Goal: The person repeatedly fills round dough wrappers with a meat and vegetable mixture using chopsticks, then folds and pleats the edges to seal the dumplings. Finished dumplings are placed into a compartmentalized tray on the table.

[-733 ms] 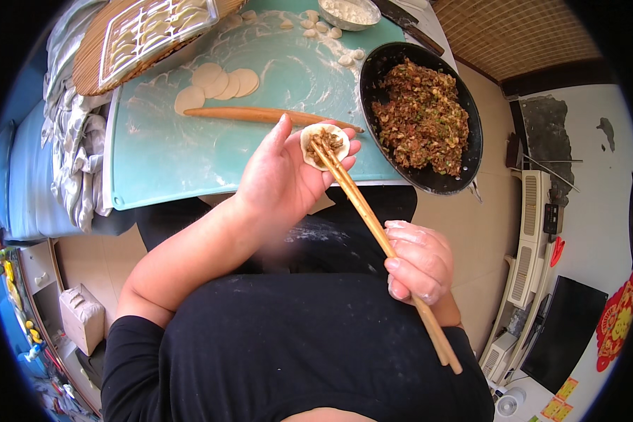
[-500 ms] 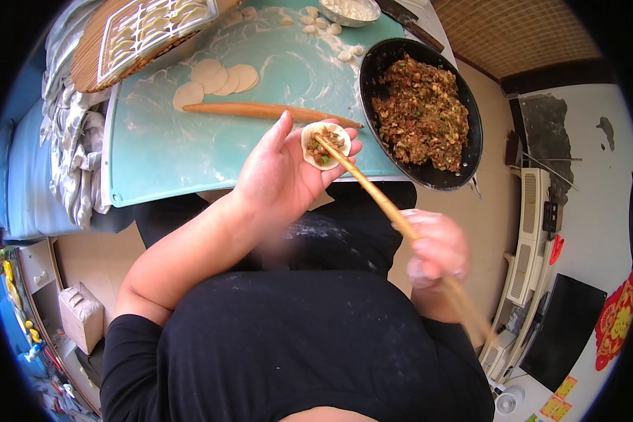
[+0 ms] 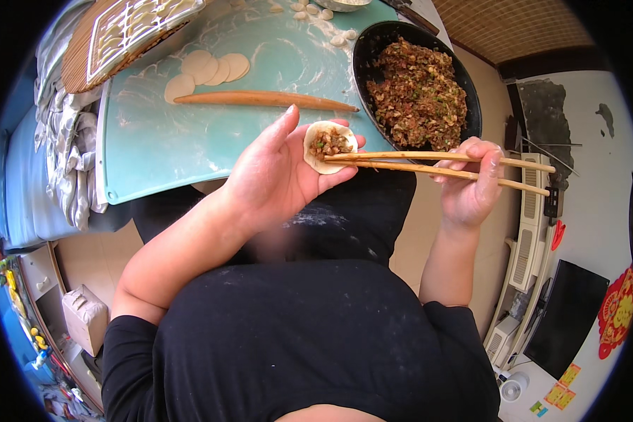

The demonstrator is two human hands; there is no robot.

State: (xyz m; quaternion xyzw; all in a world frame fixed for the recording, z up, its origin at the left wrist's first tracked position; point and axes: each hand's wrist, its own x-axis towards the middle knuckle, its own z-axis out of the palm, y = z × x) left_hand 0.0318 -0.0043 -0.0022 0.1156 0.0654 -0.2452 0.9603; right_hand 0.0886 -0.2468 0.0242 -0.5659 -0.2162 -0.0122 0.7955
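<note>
Turquoise mat [image 3: 137, 151], flour-dusted, spanning eleven to twelve o'clock. Black pan [image 3: 366, 65] at one o'clock, heaped with brown filling [image 3: 418, 91]. Wooden chopsticks [image 3: 401, 155], pinched in person's right hand [image 3: 471, 186] at three o'clock, tips pointing nine. Rolling pin [image 3: 260, 100] lying on mat, eleven o'clock. Left hand [image 3: 278, 165] palm up, unclenched, cradling round wrapper [image 3: 325, 128] near twelve o'clock. Wrapper carries small filling mound [image 3: 330, 145]; chopstick tips just below it.
</note>
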